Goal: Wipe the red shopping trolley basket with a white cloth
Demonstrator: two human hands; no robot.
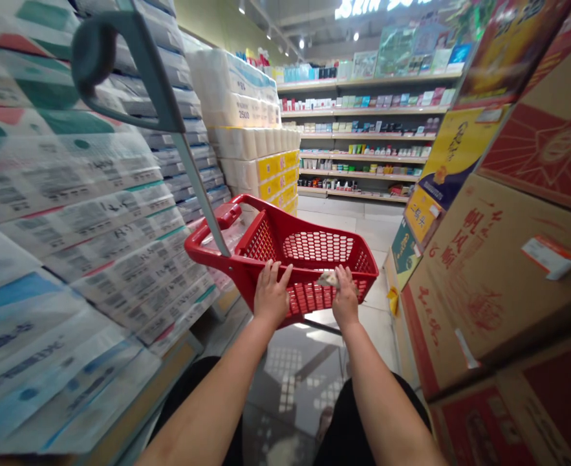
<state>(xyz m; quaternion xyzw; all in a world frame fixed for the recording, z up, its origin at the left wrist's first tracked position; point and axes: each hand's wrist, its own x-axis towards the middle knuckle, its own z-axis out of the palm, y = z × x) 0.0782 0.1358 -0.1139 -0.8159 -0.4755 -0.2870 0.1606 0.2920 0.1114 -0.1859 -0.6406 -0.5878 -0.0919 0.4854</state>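
A red plastic shopping basket cart [314, 246] with perforated walls stands before me, turned sideways. On its near wall, close to the rim, lies my left hand [271, 294], fingers extended and slightly spread, with nothing visible in it. My right hand [346, 299] is farther right against the same wall. Its fingers close over a pale, crumpled cloth [328, 279] that pokes out on the left side. From the left end of the basket a metal pole [202, 194] slants up to a grey loop handle [161, 77]. No goods show inside the basket.
Stacked packs of tissue paper [86, 175] rise along the left, with toilet roll packs [246, 142] behind them. Cardboard cartons [508, 272] are piled close on the right. Shelves of small boxes and bottles [363, 134] stand at the back, beyond a tiled floor [309, 362].
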